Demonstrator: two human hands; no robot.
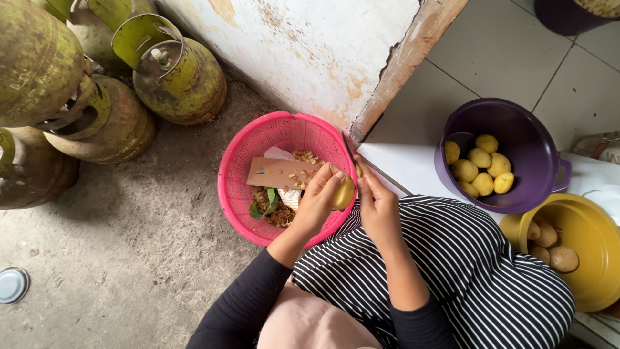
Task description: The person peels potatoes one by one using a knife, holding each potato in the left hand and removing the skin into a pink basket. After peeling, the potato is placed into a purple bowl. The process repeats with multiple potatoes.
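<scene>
Peeling is under way at frame centre: a half-peeled potato [343, 192] is gripped by the left hand [318, 201] over the pink basket [236, 184]; the right hand [376, 205] is closed on a knife [349, 150]. Several potatoes in the yellow bowl [597, 287] remain unpeeled.

You are sitting over a rough grey concrete floor [129, 245] that is filling the left of the frame and meeting pale square floor tiles [497, 52] at upper right. Worn green metal gas cylinders [174, 77] are lying at upper left; a round pink plastic basket [236, 187] is resting at centre. A small round metal lid [11, 284] is lying at lower left. A purple plastic bucket [523, 123] and yellow plastic basin [597, 284] are standing at right.
</scene>
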